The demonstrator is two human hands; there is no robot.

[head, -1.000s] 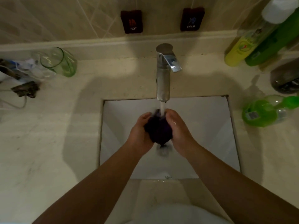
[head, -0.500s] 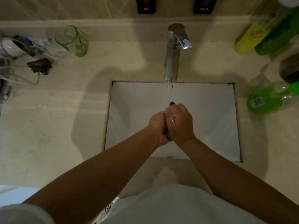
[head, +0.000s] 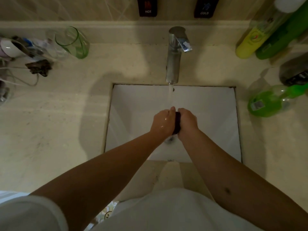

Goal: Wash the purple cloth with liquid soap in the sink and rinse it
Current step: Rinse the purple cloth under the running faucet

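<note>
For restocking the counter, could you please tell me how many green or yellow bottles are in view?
3: a yellow bottle and a dark green bottle side by side at the back right, and a bright green bottle right of the sink. The frame edge may hide more.

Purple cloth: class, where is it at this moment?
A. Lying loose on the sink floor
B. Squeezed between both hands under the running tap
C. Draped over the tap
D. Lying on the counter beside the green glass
B: the purple cloth is pressed between the left hand and right hand, below the tap, above the sink.
</note>
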